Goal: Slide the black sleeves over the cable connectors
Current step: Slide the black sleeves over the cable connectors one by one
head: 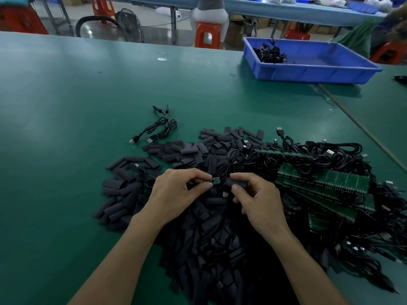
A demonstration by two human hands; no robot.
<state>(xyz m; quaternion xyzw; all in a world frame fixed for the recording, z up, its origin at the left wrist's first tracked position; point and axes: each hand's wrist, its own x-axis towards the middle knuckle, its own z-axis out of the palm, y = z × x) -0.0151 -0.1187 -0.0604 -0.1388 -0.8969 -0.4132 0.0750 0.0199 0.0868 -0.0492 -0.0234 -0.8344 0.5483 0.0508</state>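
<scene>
Green table [66, 106]: connector [214, 180] in left hand [176, 190], black sleeve [236, 182] in right hand [257, 203]

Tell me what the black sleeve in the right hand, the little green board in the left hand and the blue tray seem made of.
By look: black sleeve is soft matte tubing, likely rubbery plastic or heat-shrink, flattened and without shine; green board is rigid circuit-board laminate carrying dark components; blue tray is moulded hard plastic, smooth and slightly glossy.
</scene>
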